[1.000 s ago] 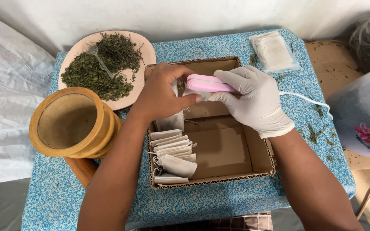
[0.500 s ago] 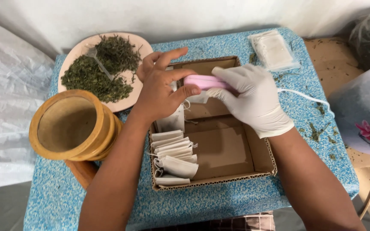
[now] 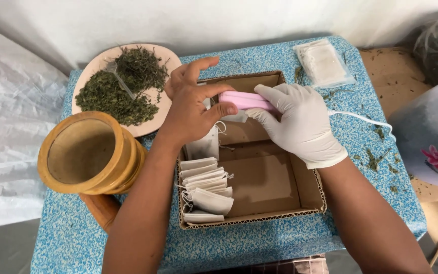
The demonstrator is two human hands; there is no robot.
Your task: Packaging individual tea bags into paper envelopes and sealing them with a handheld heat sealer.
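Head view, left to right: round wooden sieve (image 3: 84,152) at the table's left edge, plate of dried green leaves (image 3: 122,89) behind it. Bare left hand (image 3: 191,106), fingers spread wide, thumb tip touching the end of a small pink sealer (image 3: 244,100), a paper pouch (image 3: 204,144) hanging under the palm. Cardboard box (image 3: 280,203) below, white pouches (image 3: 204,190) lined along its left side. Gloved right hand (image 3: 300,124) wrapped around the smooth, long pink sealer, white cord (image 3: 361,119) trailing off right.

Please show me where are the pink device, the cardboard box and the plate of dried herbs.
pink device (image 3: 242,100), head view, on its pink body.
cardboard box (image 3: 264,180), head view, on its bare floor.
plate (image 3: 93,70), head view, on its bare rim.
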